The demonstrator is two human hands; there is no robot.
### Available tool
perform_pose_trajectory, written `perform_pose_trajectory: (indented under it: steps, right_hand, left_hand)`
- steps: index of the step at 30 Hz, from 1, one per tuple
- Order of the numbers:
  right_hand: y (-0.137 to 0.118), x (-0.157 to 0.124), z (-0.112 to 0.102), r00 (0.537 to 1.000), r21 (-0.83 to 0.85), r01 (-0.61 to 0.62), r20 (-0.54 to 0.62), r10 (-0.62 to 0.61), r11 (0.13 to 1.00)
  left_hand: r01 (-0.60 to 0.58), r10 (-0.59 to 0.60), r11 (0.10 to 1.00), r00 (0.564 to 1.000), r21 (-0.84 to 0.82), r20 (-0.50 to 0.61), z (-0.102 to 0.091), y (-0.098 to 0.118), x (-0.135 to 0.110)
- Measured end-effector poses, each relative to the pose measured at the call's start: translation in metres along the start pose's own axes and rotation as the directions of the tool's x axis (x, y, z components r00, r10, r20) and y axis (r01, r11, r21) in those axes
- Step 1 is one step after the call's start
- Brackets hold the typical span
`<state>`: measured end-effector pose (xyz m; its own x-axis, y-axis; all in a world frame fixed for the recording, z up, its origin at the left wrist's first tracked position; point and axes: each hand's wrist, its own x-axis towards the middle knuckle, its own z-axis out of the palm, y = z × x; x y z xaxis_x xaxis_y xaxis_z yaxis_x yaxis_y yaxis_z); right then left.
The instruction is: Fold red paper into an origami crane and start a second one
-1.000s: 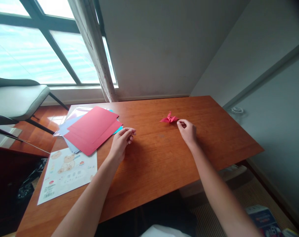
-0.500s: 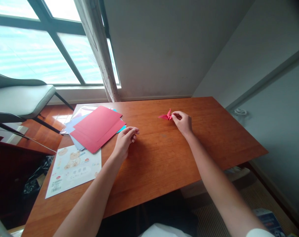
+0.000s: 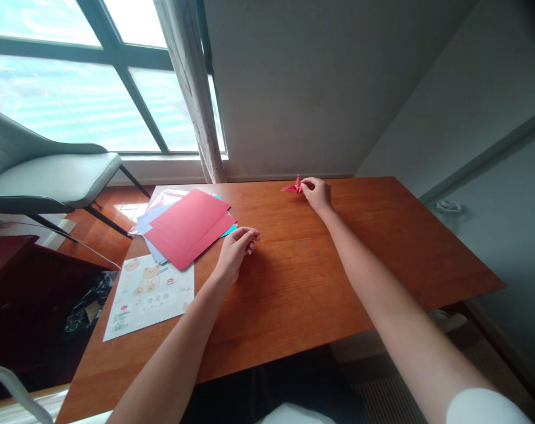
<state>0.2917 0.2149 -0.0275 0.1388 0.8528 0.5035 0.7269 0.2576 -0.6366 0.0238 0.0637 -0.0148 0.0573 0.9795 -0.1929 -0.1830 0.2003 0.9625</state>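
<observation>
Closest to me, a white garment [image 3: 293, 415] is showing below the near edge of the table [image 3: 293, 318], and a white sleeve [image 3: 483, 406] is covering the upper part of my right arm. Toward the left edge, a white sheet printed with a bear [image 3: 150, 297] is lying flat, my left forearm crossing in front of its right side. Just beyond that, I am keeping my left hand [image 3: 237, 252] over the left half of the tabletop, fingers curled and thumb lying close to the index finger; whether their tips are meeting I cannot tell from here.

Just past that hand, red paper sheets [image 3: 188, 227] are lying on pale blue sheets [image 3: 149, 222] toward the far left corner, with a bright blue piece [image 3: 230, 230] peeking out at their right and a clear wrapper [image 3: 172, 195] sticking out behind.

Farther off, I am reaching my right hand [image 3: 318, 193] to the middle of the far edge, where thumb and forefinger are pinching the right side of a red folded-paper bird [image 3: 291, 188]. I cannot tell whether it is touching the tabletop. Beyond the left edge a chair [image 3: 55, 176] is standing before the window [image 3: 73, 100], and a curtain [image 3: 196, 94] is hanging beside it.
</observation>
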Motion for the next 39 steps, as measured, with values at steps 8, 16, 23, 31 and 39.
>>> perform_pose_trajectory:
  steps: [8, 16, 23, 31, 39]
  right_hand:
    - [0.040, 0.009, -0.033, 0.997, -0.013, -0.075, -0.039, 0.074, 0.997]
    - [0.044, 0.018, -0.021, 0.997, 0.008, -0.071, -0.042, 0.071, 0.997]
    - [0.047, 0.022, -0.017, 0.997, -0.019, -0.066, -0.026, 0.066, 0.998]
    - [0.050, 0.025, -0.013, 0.998, -0.029, -0.058, -0.014, 0.058, 0.998]
    - [0.055, 0.021, -0.014, 0.998, -0.020, -0.065, -0.017, 0.065, 0.998]
  left_hand:
    - [-0.009, 0.009, 0.999, 1.000, 0.048, 0.005, 0.000, 0.000, -0.001]
    - [-0.002, 0.001, 0.997, 1.000, 0.083, 0.019, 0.001, 0.002, -0.003]
    - [0.006, -0.006, 0.996, 1.000, 0.093, 0.007, 0.004, 0.003, -0.004]
    - [0.006, -0.008, 0.993, 1.000, 0.122, 0.020, 0.004, 0.003, -0.004]
    - [0.007, -0.009, 0.994, 1.000, 0.107, 0.020, 0.003, 0.002, -0.004]
